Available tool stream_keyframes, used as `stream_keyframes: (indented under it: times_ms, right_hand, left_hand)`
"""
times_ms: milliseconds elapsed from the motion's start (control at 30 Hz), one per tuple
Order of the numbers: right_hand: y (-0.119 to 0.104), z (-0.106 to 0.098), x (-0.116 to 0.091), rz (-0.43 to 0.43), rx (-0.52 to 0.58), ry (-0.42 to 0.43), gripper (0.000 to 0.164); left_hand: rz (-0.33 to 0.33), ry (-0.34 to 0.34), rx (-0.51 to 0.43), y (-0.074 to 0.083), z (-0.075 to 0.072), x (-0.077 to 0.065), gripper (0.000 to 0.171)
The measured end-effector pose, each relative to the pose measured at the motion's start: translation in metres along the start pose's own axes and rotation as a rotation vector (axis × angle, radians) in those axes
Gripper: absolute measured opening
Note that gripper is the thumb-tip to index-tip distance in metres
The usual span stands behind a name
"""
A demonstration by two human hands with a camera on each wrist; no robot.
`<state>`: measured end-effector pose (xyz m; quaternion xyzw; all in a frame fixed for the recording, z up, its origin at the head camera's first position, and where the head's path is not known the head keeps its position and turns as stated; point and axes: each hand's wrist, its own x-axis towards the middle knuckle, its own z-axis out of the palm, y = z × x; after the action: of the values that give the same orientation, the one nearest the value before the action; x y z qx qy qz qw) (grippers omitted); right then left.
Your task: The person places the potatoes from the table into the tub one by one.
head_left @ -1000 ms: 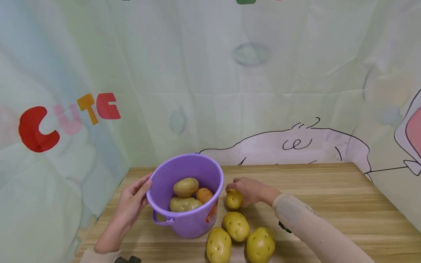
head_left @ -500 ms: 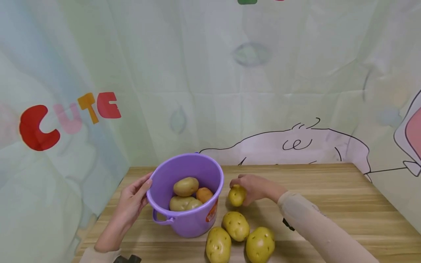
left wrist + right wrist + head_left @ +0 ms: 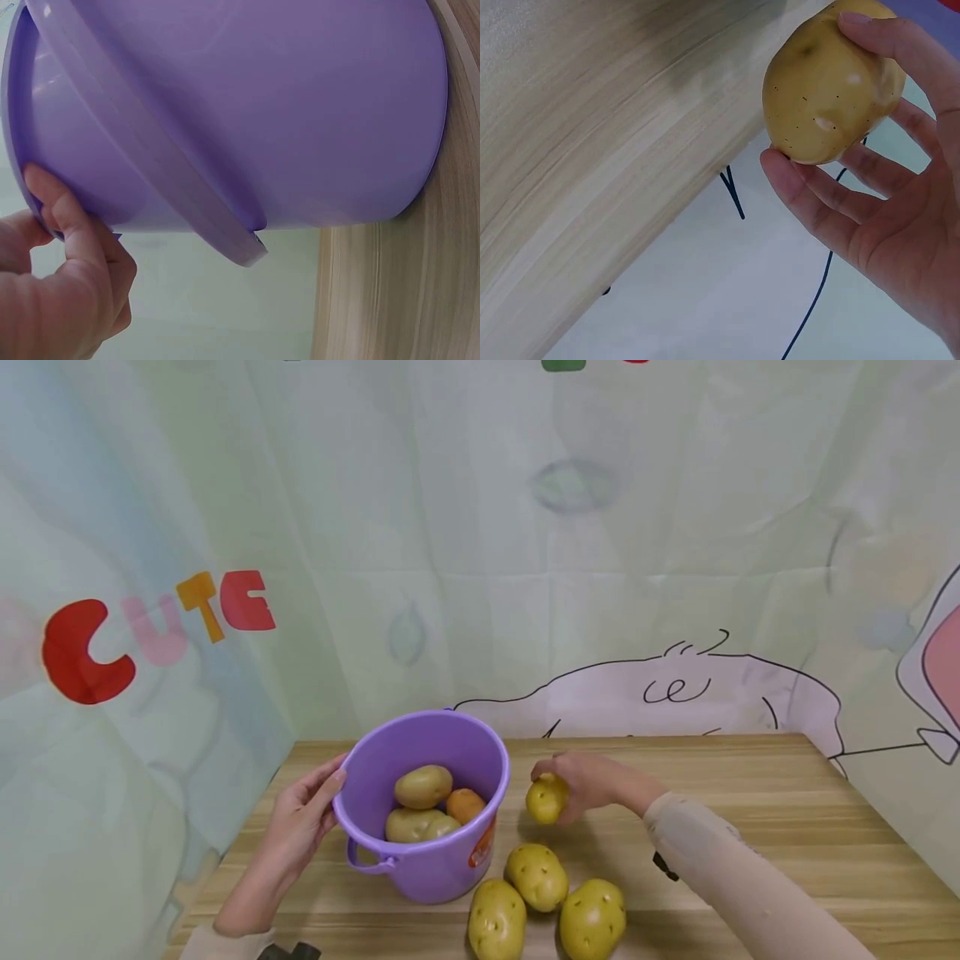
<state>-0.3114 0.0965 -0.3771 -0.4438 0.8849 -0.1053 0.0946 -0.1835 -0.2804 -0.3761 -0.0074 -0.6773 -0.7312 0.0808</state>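
Note:
A purple bucket (image 3: 442, 872) stands on the wooden table, its mouth facing up and toward me. My left hand (image 3: 300, 818) pinches its rim at the left; in the left wrist view the thumb and fingers (image 3: 67, 217) are on either side of that rim. Inside lie several pieces: a pale potato (image 3: 423, 787) on top, more pale potato below, and an orange-brown one (image 3: 465, 806). Right of the bucket, my right hand (image 3: 592, 783) holds a yellow potato (image 3: 829, 82) between thumb and fingertips, above the table.
Three yellow potatoes sit close together in front: one at the left (image 3: 497, 920), one behind (image 3: 537, 877), one at the right (image 3: 592, 918). The table (image 3: 787, 843) ends at a printed curtain (image 3: 487, 568) at the back. The bucket's handle (image 3: 150, 150) hangs down its side.
My right hand has moved a little to the right, away from the bucket, and slightly up with the potato. My left hand and the bucket stay nearly in place.

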Motion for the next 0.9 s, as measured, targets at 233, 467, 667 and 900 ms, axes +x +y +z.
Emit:
stream_keyframes:
  times_ms: [233,467,667,900]
  right_hand:
    - [0.000,-0.009,-0.003,-0.040,0.031,0.017,0.060]
    - [-0.003,-0.019,-0.009,-0.022,0.049,0.025,0.060]
    - [-0.005,-0.027,-0.012,0.013,0.070,0.014,0.060]
    - [-0.008,-0.034,-0.014,0.018,0.056,0.019,0.059]
  left_hand:
    - [0.004,-0.004,0.002,0.001,-0.001,-0.001,0.055]
    - [-0.001,-0.004,0.000,0.003,0.001,-0.001,0.056]
    - [-0.002,-0.006,0.010,0.004,0.002,0.000,0.057]
    - [0.002,-0.009,0.012,0.003,0.001,-0.001,0.054]
